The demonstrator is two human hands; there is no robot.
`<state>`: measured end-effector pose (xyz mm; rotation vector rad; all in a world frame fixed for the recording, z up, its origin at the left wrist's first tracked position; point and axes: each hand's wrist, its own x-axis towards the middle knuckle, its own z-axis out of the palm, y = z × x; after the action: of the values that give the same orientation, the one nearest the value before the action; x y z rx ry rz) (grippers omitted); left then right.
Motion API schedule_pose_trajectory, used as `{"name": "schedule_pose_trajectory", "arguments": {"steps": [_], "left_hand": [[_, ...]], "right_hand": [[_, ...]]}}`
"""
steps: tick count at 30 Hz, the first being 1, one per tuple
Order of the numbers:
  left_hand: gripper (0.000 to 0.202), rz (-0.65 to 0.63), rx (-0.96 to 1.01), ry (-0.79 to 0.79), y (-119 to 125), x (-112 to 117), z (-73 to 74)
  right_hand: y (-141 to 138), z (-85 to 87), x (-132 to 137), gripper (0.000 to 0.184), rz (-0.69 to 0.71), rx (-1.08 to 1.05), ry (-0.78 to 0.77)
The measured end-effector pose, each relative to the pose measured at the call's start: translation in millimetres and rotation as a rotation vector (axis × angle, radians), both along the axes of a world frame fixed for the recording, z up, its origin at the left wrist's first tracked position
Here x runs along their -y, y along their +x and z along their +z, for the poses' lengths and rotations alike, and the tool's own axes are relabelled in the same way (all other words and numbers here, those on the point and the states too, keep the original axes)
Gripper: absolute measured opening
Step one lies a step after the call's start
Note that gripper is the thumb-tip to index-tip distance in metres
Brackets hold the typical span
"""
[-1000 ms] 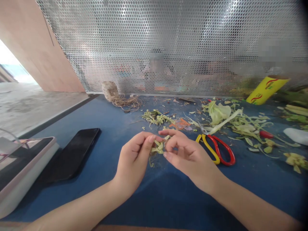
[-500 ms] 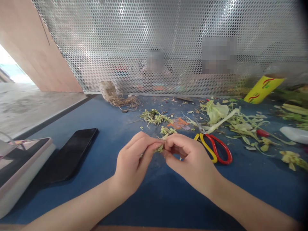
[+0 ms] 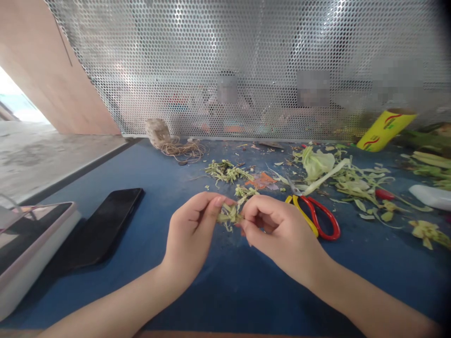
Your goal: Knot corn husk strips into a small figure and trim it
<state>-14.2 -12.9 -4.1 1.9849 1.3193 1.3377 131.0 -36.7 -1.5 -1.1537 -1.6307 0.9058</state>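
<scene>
Over the blue table, my left hand and my right hand meet, each pinching an end of a small clump of pale green plant strips. Both hands have their fingers curled closed around it. More shredded green strips lie just beyond the hands. Red and yellow scissors rest on the table right beside my right hand.
A black phone and a white-edged device lie at the left. A twine spool stands by the perforated metal screen. Cabbage leaves and scraps, a yellow packet and a white object fill the right.
My hands drew closer together and closed on the green clump, then eased slightly apart with it stretched between them. A small tuft now lies on the table beyond them.
</scene>
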Motion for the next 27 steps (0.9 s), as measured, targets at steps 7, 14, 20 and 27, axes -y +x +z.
{"name": "schedule_pose_trajectory", "arguments": {"steps": [7,14,20,27], "left_hand": [[0.021,-0.066,0.095,-0.095,1.8,-1.3,-3.2],[0.020,-0.399,0.253,-0.322,1.9,2.7,-7.4],[0.013,-0.447,0.279,-0.447,2.1,0.1,-4.2],[0.013,-0.495,0.178,-0.450,-2.3,-4.9,-5.6]], "right_hand": [[-1.3,-3.4,-3.3,0.021,0.009,0.033,0.173],[0.9,-7.1,-1.4,0.025,-0.036,0.187,0.377],[6.9,-3.7,-2.7,0.015,0.131,-0.040,0.126],[12.0,-0.7,-8.1,0.008,0.075,-0.128,-0.056]]}}
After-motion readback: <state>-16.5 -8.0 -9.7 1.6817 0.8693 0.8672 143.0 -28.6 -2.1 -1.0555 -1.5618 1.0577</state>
